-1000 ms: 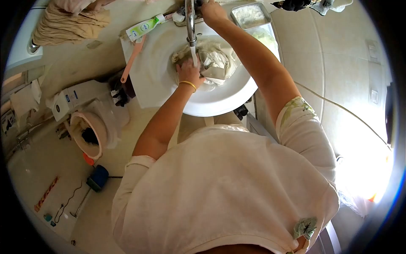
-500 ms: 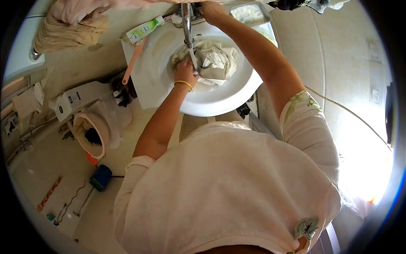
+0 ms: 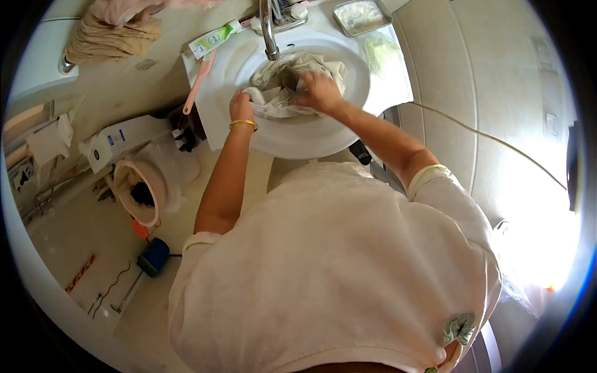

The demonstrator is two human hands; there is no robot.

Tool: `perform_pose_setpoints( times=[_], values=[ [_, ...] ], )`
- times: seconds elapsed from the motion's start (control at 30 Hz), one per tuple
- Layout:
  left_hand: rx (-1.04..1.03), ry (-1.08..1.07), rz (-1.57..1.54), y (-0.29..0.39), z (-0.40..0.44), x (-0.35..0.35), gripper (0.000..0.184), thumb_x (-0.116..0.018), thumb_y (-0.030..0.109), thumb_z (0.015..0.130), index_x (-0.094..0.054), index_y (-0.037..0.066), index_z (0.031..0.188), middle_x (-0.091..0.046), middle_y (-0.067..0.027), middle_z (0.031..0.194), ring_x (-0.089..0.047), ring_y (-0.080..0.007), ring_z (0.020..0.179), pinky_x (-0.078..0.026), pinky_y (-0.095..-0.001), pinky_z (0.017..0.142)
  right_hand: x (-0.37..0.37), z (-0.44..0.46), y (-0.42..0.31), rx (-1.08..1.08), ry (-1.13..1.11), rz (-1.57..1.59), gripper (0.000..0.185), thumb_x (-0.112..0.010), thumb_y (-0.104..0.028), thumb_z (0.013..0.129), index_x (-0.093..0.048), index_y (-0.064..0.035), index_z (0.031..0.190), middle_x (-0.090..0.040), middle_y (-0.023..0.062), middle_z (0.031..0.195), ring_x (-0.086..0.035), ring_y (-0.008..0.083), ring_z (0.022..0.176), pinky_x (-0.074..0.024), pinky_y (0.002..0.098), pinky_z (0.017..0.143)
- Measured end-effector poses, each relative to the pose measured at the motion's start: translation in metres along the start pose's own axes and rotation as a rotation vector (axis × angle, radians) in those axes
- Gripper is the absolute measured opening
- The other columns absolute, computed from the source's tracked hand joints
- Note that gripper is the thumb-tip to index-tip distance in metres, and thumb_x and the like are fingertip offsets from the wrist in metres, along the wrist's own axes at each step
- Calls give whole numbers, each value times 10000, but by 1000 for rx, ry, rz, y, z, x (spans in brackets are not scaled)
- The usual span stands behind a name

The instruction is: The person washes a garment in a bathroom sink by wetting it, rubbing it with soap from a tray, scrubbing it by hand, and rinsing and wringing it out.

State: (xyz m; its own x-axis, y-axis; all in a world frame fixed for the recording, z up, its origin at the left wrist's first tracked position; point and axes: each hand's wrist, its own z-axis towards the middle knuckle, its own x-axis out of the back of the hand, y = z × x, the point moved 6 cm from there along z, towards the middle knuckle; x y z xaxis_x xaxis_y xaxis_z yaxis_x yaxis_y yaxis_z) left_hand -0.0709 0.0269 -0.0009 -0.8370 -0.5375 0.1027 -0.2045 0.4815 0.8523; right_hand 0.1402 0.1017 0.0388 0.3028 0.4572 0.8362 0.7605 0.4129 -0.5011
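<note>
A wet off-white cloth lies bunched in the white washbasin. At the left side of the bowl, my left hand, with a yellow bangle on its wrist, is closed on the edge of this cloth. My right hand is on the right part of the bundle, its fingers curled into the fabric; the fingertips are partly hidden. Above the bundle hangs the chrome tap, with no stream visible below its spout.
A green-white tube and a pink-handled tool rest at the basin's left. A metal tray of white stuff and a pale green item sit at its right. Lower left are a pink bucket and a blue object.
My right hand has come down from behind the tap onto the cloth. My left hand has shifted left with the cloth's edge. The water stream from the tap has stopped.
</note>
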Motion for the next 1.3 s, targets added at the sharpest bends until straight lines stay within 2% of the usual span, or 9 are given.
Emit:
perform_pose_setpoints(
  times=[0.13, 0.3, 0.43, 0.63, 0.87, 0.97, 1.17, 1.27, 1.3],
  values=[
    [70, 29, -617, 27, -16, 18, 147, -448, 24, 732, -523, 24, 859, -516, -97, 836, -517, -224, 716, -452, -374, 659, -27, -33, 17, 86, 135, 8, 341, -640, -277, 714, -545, -44, 944, -529, 149, 978, -541, 323, 854, -454, 394, 728],
    [106, -102, -469, 46, -39, 33, 197, -449, -3, 705, -439, 24, 900, -510, -104, 884, -535, -260, 824, -462, -427, 703, 37, -29, 16, -122, 47, 453, 192, -573, -197, 813, -594, -19, 883, -560, 131, 759, -559, 192, 692, -440, 292, 639],
    [312, -121, -652, 25, -48, 39, 192, -435, -4, 689, -470, 9, 878, -522, -132, 934, -526, -313, 902, -443, -449, 735, 108, -41, 0, 155, 321, 786, 143, -512, -145, 827, -566, -15, 850, -605, 79, 727, -554, 194, 637, -437, 318, 585],
    [341, -403, -930, 59, -118, 2, 316, -490, 91, 739, -475, -35, 1028, -520, -160, 1080, -500, -315, 984, -418, -444, 815, 158, -46, -23, 170, -39, 1606, 234, -366, -1, 808, -515, -56, 980, -569, 20, 795, -524, 93, 679, -425, 230, 618],
    [103, -866, -1083, 126, -190, -15, 554, -540, 304, 810, -389, -37, 1221, -470, -166, 1202, -453, -313, 1109, -333, -428, 953, 210, -68, -61, 274, -128, 1777, 293, -366, 2, 769, -497, -32, 1029, -577, 62, 889, -553, 156, 828, -449, 284, 780],
    [-412, -881, -131, 118, -176, -38, 522, -494, 230, 850, -311, -15, 1273, -408, -138, 1252, -381, -254, 1153, -285, -371, 975, 217, -63, -64, 322, -176, 1790, 287, -373, -37, 774, -488, -49, 1037, -555, 82, 979, -532, 193, 907, -424, 320, 852],
    [-174, -790, -544, 59, -90, -73, 352, -465, 191, 859, -432, -2, 1152, -501, -103, 1114, -477, -213, 996, -381, -330, 862, 183, -39, -59, -73, 2, 1569, 263, -358, -75, 827, -486, -27, 1050, -543, 76, 998, -524, 190, 932, -429, 318, 862],
    [-115, -757, -627, 47, -83, -77, 285, -451, 171, 864, -493, 4, 1092, -548, -86, 1046, -525, -193, 917, -430, -309, 805, 152, -18, -45, -149, -181, 1802, 268, -338, -59, 838, -488, -22, 1057, -551, 87, 993, -544, 187, 913, -448, 326, 847],
    [-93, -722, -698, 42, -83, -76, 268, -446, 165, 865, -513, 7, 1071, -563, -80, 1023, -541, -186, 891, -446, -303, 786, 153, -14, -40, -132, -45, 1842, 219, -376, -10, 796, -500, 1, 975, -567, 112, 885, -578, 199, 795, -504, 336, 733]
  ],
)
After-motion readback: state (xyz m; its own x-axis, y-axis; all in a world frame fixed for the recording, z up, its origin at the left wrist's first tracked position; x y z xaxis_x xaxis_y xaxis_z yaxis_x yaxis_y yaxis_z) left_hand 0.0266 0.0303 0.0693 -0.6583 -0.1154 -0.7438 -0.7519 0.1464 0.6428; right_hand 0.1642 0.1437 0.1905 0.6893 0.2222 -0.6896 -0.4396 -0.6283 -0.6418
